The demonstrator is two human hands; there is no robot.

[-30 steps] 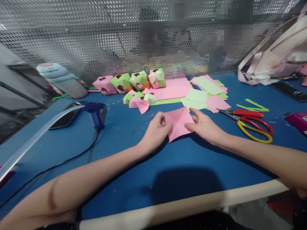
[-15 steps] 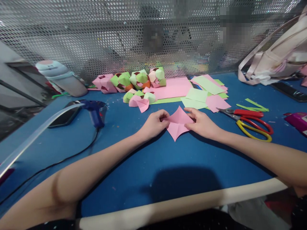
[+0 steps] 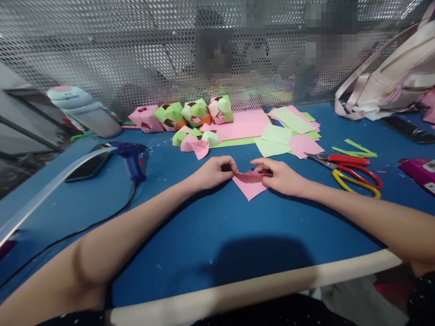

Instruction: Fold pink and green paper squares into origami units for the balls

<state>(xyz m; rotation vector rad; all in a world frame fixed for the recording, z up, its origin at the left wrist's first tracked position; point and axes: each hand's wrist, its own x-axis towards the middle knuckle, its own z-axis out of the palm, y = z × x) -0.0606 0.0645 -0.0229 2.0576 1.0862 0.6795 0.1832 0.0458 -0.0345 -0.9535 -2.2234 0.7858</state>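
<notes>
Well, from afar I see the blue table, and over it the left hand and right hand, each pinching 1 side of the pink paper. It lies between them, neither hand nearer, its longer span running left to right.

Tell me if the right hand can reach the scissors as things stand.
Probably yes: the scissors lie close beyond the right forearm, with nothing seen on top, though the right hand would likely have to release the held pink paper first.
</notes>
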